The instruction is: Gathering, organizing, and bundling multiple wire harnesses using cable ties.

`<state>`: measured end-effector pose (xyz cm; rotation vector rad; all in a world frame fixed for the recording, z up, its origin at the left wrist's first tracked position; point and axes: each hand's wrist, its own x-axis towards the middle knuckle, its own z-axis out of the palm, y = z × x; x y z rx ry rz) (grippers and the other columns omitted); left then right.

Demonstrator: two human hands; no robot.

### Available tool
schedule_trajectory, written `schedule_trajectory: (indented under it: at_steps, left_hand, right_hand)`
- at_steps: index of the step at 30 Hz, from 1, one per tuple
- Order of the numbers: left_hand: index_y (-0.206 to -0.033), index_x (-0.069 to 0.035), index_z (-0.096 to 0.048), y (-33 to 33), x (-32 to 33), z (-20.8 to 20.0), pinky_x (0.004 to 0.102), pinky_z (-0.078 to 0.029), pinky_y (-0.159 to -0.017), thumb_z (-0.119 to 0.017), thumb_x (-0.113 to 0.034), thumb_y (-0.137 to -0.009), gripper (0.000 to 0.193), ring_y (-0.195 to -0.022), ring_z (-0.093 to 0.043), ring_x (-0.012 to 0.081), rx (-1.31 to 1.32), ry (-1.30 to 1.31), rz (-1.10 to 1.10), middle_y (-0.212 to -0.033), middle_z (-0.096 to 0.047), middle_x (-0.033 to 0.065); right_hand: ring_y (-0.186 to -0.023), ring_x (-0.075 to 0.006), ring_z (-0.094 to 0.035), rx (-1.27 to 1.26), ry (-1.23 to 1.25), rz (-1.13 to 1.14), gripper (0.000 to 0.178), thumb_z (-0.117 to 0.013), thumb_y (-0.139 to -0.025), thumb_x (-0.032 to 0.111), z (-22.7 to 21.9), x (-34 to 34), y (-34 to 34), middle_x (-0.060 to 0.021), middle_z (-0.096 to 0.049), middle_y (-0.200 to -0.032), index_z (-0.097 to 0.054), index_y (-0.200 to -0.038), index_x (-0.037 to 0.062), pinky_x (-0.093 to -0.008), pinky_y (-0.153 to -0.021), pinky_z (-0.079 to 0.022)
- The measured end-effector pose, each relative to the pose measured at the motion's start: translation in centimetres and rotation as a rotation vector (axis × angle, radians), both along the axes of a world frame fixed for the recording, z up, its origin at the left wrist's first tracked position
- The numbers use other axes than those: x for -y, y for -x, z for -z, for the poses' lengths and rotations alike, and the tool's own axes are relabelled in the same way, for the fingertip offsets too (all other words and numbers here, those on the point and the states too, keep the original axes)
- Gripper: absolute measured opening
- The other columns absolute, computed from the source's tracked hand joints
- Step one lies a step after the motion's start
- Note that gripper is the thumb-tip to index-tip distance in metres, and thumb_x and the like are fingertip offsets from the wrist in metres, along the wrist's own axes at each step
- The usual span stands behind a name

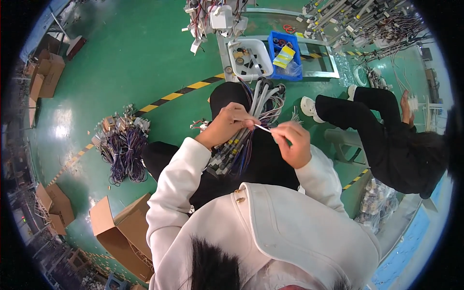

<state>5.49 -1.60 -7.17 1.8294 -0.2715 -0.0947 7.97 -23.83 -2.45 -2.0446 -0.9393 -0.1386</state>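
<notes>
My left hand (pixel 233 121) is closed in a pinch above my lap. A thin white strip (pixel 262 128), perhaps a wire or a narrow tube, stretches from its fingertips to my right hand (pixel 293 141), whose thumb and finger are closed on the other end. Whether the strip belongs to a longer cable cannot be made out. Beneath my hands, a bundle of wire harnesses (pixel 230 153) with grey sleeves, yellow bands and pale connectors lies across my lap. Its far end, with loose coloured wires, sticks out past my left hand, which hides the bundle's middle.
Ahead stand a white bin (pixel 265 57) and a blue bin (pixel 295 73) with tape rolls. Tied dark wire bundles (pixel 123 147) lie on the floor at left, near an open cardboard box (pixel 118 227). At right sits another person (pixel 386 135) in black. More harnesses (pixel 220 19) hang ahead.
</notes>
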Motion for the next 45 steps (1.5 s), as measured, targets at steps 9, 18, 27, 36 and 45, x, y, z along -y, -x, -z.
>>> schedule_trajectory:
  at_steps: [9,18,27,36,45]
  left_hand:
    - [-0.083,-0.011,-0.072,0.3,0.0,-0.4,0.0305,-0.044,-0.078,-0.074,-0.004,-0.066,0.019,-0.087,-0.053,0.0201,-0.056,0.092,0.034,-0.082,-0.062,0.0052]
    - [-0.091,-0.004,-0.044,1.5,0.7,-2.1,0.0316,-0.053,-0.064,-0.068,-0.001,-0.074,0.03,-0.076,-0.066,0.0287,0.096,-0.015,-0.116,-0.078,-0.063,0.0103]
    - [-0.091,-0.005,-0.05,0.5,0.2,-1.4,0.0325,-0.049,-0.051,-0.063,-0.003,-0.075,0.02,-0.063,-0.063,0.0253,0.463,-0.525,-0.068,-0.079,-0.059,0.0081]
    - [-0.093,-0.005,-0.053,0.2,0.7,0.8,0.0279,-0.049,-0.051,-0.062,-0.008,-0.072,0.023,-0.065,-0.06,0.0193,0.808,-0.474,-0.119,-0.084,-0.057,0.0061]
    - [-0.101,-0.007,-0.059,0.8,0.5,1.7,0.0294,-0.048,-0.049,-0.063,-0.009,-0.072,0.029,-0.055,-0.056,0.0189,0.765,-0.488,-0.17,-0.074,-0.051,0.0049]
  right_hand:
    - [-0.078,-0.0242,-0.057,-0.016,0.218,-0.353,0.012,-0.066,-0.07,0.008,-0.4,0.0,-0.7,-0.0055,-0.059,-0.086,-0.064,-0.083,0.0065,-0.0333,-0.067,-0.046]
    - [-0.083,-0.0258,-0.058,-0.311,0.012,-0.211,0.026,-0.061,-0.073,-0.004,2.9,-3.4,-2.1,-0.0103,-0.053,-0.094,-0.062,-0.098,0.0025,-0.032,-0.071,-0.048]
    - [-0.08,-0.0227,-0.058,-0.275,0.01,-0.19,0.019,-0.065,-0.072,-0.004,3.2,-3.4,-2.8,-0.008,-0.052,-0.095,-0.062,-0.089,0.0025,-0.0322,-0.068,-0.047]
    - [-0.077,-0.017,-0.059,-0.512,-0.099,-0.146,0.013,-0.065,-0.076,0.001,3.2,-3.1,-3.4,-0.0066,-0.057,-0.089,-0.061,-0.089,0.0003,-0.0262,-0.065,-0.047]
    - [-0.065,-0.0114,-0.056,-0.716,0.039,-0.4,0.013,-0.058,-0.083,-0.001,2.2,-3.7,-6.2,-0.0052,-0.056,-0.088,-0.063,-0.095,-0.0012,-0.0227,-0.056,-0.046]
